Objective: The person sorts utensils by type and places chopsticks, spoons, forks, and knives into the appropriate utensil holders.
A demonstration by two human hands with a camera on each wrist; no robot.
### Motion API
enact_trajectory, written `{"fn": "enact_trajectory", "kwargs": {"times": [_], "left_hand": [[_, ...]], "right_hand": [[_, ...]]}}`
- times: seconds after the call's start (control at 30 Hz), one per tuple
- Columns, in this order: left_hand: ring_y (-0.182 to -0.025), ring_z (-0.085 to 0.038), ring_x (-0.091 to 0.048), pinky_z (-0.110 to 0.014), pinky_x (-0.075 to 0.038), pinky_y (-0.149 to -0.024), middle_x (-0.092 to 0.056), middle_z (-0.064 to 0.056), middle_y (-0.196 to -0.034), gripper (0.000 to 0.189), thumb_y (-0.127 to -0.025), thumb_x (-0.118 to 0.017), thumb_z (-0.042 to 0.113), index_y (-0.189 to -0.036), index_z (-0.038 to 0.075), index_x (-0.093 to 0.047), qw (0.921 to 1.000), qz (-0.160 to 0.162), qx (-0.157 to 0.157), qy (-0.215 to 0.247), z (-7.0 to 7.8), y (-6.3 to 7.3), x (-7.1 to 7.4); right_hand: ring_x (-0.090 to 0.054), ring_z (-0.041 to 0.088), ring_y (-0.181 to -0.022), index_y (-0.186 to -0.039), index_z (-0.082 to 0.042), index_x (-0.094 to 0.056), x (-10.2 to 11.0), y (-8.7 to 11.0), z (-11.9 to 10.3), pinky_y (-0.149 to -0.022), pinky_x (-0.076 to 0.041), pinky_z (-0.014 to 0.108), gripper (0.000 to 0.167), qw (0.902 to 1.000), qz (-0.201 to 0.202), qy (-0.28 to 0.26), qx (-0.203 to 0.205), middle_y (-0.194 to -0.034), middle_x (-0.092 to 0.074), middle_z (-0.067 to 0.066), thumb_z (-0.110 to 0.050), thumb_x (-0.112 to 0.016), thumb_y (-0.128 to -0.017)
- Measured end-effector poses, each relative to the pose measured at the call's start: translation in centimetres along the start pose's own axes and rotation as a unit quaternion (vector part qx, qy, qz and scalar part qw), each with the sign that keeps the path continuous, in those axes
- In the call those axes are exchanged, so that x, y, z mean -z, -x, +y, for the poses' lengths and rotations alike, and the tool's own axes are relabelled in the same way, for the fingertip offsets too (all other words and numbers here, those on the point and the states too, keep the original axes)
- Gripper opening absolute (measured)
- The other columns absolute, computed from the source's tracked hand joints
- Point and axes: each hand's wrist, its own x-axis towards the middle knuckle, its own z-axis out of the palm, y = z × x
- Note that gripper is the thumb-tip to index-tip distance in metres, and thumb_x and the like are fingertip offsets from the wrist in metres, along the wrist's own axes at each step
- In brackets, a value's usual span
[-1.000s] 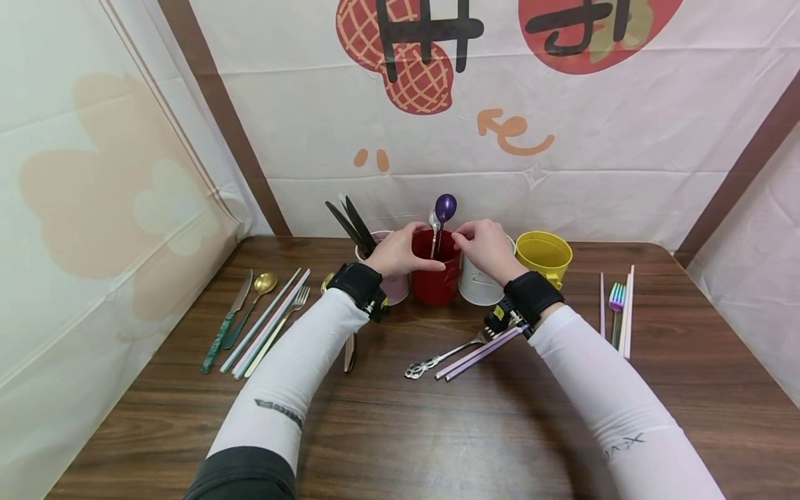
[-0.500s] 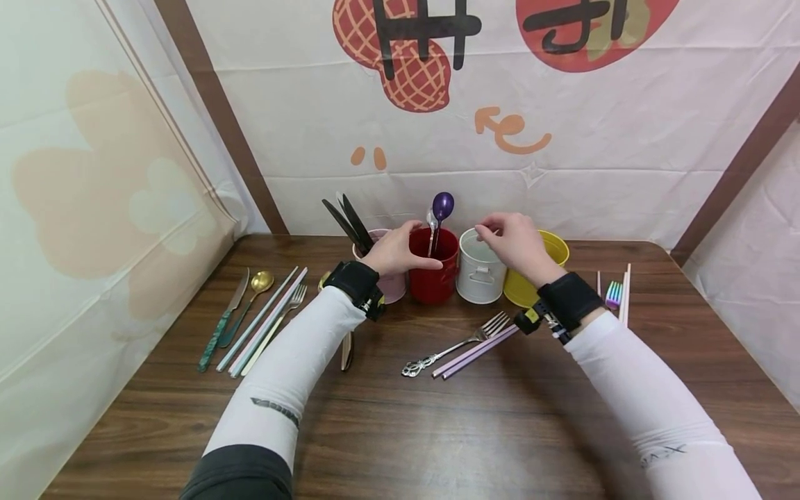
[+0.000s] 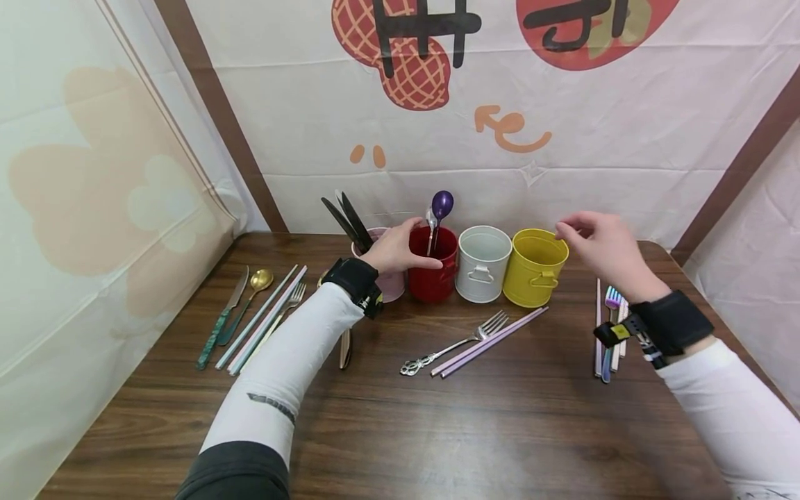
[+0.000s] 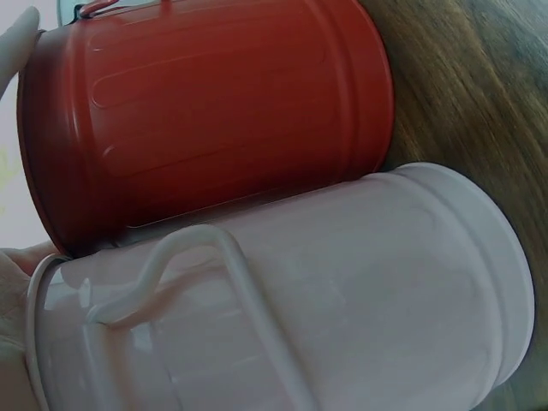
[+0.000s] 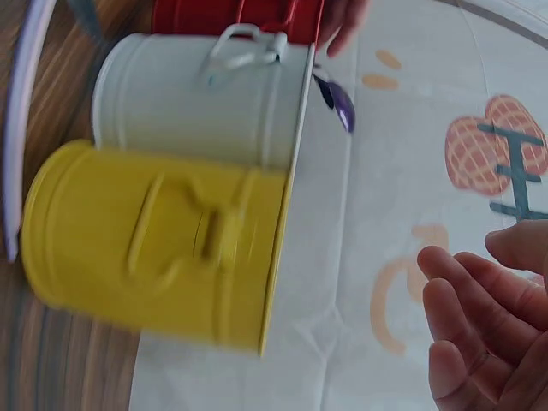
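Got a white cloth backdrop (image 3: 300, 104) with red and orange prints across the whole back, then a dark brown wood table (image 3: 387, 430) under everything. See two white sleeves (image 3: 294, 368) reaching in from the near side, with a chunky black strap (image 3: 671, 323) at each wrist. Got the left hand (image 3: 400, 250) hooked round the rim of the red bucket (image 3: 431, 281), thumb on the near side and fingers at the back, so call it a hold. Found the right hand (image 3: 606, 253) in the air just right of the yellow bucket (image 3: 531, 288), fingers loosely bent, with a small gap between thumb and fingertips. Count four upright buckets in a row, red tucked between the pink bucket (image 3: 392, 286) and the white bucket (image 3: 482, 288). Next down, see pale chopsticks (image 3: 271, 319) at left and lilac chopsticks (image 3: 494, 342) in the middle. Also got a green-handled knife (image 3: 228, 312) far left, a silver fork (image 3: 451, 348) near the lilac pair, and a rainbow fork (image 3: 613, 300) at right. Smallest of the lot: a gold spoon (image 3: 261, 280) beside the knife, plus a purple spoon (image 3: 442, 203) and a silver spoon (image 3: 430, 219) standing bowl-up in the red bucket.
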Motion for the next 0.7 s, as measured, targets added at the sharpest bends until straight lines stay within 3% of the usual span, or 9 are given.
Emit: {"fn": "enact_trajectory", "kwargs": {"times": [0.13, 0.23, 0.37, 0.43, 0.53, 0.7], "left_hand": [[-0.137, -0.028, -0.035, -0.05, -0.02, -0.114, -0.039, -0.013, -0.15, 0.106, -0.074, -0.078, 0.054, -0.152, 0.009, -0.024, 0.9993, 0.008, -0.008, -0.036, 0.1, -0.2, 0.1], [-0.141, -0.027, -0.029, -0.05, -0.009, -0.115, -0.035, -0.012, -0.153, 0.106, -0.074, -0.076, 0.058, -0.152, 0.009, -0.024, 0.9954, 0.029, -0.038, -0.083, 0.4, -0.5, 0.0], [-0.14, -0.024, -0.03, -0.046, -0.013, -0.116, -0.034, -0.011, -0.153, 0.103, -0.074, -0.076, 0.059, -0.151, 0.009, -0.028, 0.9844, 0.075, -0.109, -0.116, 1.7, -1.2, -0.2], [-0.14, -0.024, -0.03, -0.042, -0.018, -0.115, -0.034, -0.011, -0.153, 0.099, -0.077, -0.075, 0.057, -0.15, 0.008, -0.03, 0.9816, 0.084, -0.13, -0.112, 2.6, -1.5, -0.6], [-0.14, -0.023, -0.03, -0.036, -0.023, -0.114, -0.034, -0.009, -0.153, 0.096, -0.081, -0.071, 0.057, -0.151, 0.008, -0.028, 0.9835, 0.065, -0.135, -0.102, 4.0, -2.0, -1.5], [-0.141, -0.019, -0.029, -0.036, -0.025, -0.113, -0.032, -0.006, -0.154, 0.099, -0.08, -0.069, 0.061, -0.152, 0.011, -0.024, 0.9876, 0.023, -0.11, -0.109, 5.5, -2.4, -3.1]], "right_hand": [[-0.06, 0.025, -0.078, -0.104, -0.002, -0.071, 1.3, 1.3, 1.0, -0.062, -0.041, 0.024, 0.023, 0.9996, -0.003, 0.028, -0.007, -0.092, -0.071, 0.014, -0.021, -0.06, -0.097], [-0.06, 0.026, -0.077, -0.107, -0.003, -0.07, 2.1, 2.3, 1.8, -0.061, -0.042, 0.029, 0.025, 0.9986, -0.015, 0.051, -0.009, -0.091, -0.07, 0.014, -0.023, -0.06, -0.097], [-0.06, 0.028, -0.076, -0.11, -0.001, -0.067, 3.1, 3.3, 2.9, -0.059, -0.042, 0.033, 0.028, 0.9966, -0.021, 0.078, -0.016, -0.089, -0.069, 0.015, -0.025, -0.059, -0.097], [-0.059, 0.029, -0.076, -0.111, 0.0, -0.066, 3.5, 3.7, 3.6, -0.06, -0.041, 0.034, 0.028, 0.9957, -0.017, 0.088, -0.022, -0.089, -0.068, 0.016, -0.023, -0.059, -0.097], [-0.059, 0.032, -0.076, -0.112, 0.001, -0.063, 3.9, 4.3, 4.9, -0.059, -0.04, 0.037, 0.03, 0.994, -0.021, 0.099, -0.041, -0.089, -0.067, 0.018, -0.024, -0.058, -0.098], [-0.062, 0.04, -0.083, -0.114, 0.003, -0.059, 3.8, 5.3, 7.6, -0.06, -0.042, 0.048, 0.037, 0.9866, -0.06, 0.133, -0.074, -0.096, -0.066, 0.024, -0.031, -0.054, -0.1]]}}
